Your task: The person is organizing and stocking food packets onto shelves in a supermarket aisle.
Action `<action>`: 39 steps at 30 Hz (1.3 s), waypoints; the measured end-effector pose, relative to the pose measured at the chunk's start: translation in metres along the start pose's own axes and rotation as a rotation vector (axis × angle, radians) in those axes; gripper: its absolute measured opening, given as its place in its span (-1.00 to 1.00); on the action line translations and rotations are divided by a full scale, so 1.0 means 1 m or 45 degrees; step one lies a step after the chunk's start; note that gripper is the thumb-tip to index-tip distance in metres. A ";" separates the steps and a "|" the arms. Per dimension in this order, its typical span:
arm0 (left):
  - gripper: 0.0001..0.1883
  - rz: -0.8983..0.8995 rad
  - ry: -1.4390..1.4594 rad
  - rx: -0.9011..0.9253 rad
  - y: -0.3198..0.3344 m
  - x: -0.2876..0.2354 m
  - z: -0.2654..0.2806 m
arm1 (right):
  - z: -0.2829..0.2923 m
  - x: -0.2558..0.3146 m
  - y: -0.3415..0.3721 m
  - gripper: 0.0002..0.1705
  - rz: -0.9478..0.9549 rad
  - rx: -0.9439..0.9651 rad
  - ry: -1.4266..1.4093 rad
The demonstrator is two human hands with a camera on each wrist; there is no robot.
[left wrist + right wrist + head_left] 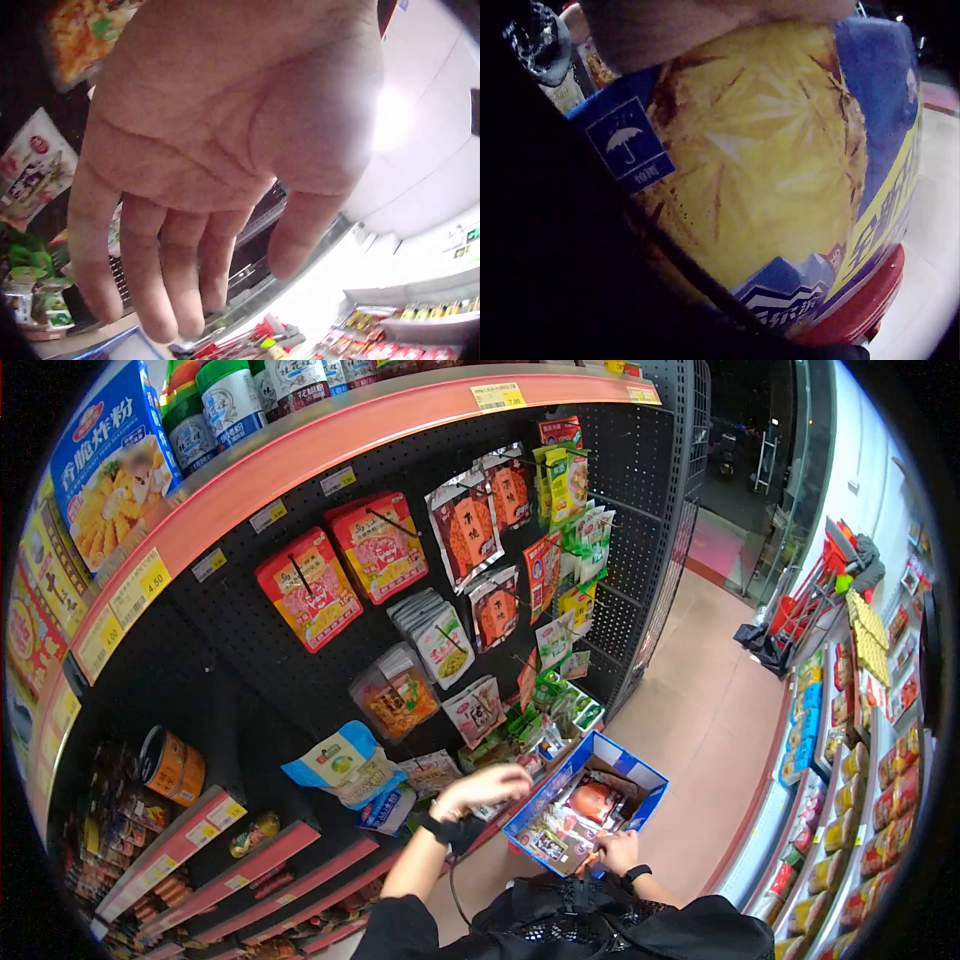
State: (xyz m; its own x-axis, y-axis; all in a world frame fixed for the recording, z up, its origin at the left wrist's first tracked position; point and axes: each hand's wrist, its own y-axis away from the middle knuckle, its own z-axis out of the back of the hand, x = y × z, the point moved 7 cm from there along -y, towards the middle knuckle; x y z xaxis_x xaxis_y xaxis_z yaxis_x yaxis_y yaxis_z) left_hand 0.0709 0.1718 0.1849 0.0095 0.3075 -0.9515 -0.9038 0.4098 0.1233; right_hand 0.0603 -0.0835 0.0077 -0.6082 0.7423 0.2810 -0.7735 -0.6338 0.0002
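Observation:
My left hand (490, 788) reaches out over the near left side of a blue cardboard box (652, 765), close to the hanging goods. In the left wrist view its palm and loosely spread fingers show, and the left hand (225, 142) holds nothing. At the box's near right edge my right hand (618, 850) grips the rim. The right wrist view shows part of the right hand (727, 30) along the top of the printed box wall (757, 150). Several flat packets (560, 835) lie inside the box, among them one with a red-orange front (595, 800).
Packets hang from hooks on a black pegboard (630, 510) at the left, including red packs (310, 590) and a blue-white bag (345, 765). Shelves (835, 800) of packaged goods line the right side. A tiled aisle (690, 690) leads to a glass door; a red trolley (805, 595) stands near it.

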 end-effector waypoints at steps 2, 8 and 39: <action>-0.73 0.214 -0.020 0.104 0.007 0.056 -0.049 | 0.001 0.004 -0.002 -0.89 0.058 -0.108 0.021; -0.69 0.290 0.136 0.016 0.004 0.117 -0.145 | 0.001 -0.014 -0.034 -0.83 0.112 0.113 -0.304; -0.54 1.039 -0.420 -0.964 0.025 0.113 -0.234 | 0.038 -0.059 -0.079 -0.84 0.410 0.094 -0.259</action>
State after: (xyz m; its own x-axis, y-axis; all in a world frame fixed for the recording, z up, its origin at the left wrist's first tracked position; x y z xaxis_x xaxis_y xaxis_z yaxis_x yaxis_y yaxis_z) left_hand -0.0509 0.0156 0.0146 -0.6834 0.4979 -0.5339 -0.7166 -0.5973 0.3602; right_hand 0.1641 -0.0855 0.0273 -0.7642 0.4494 0.4625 -0.5293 -0.8469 -0.0516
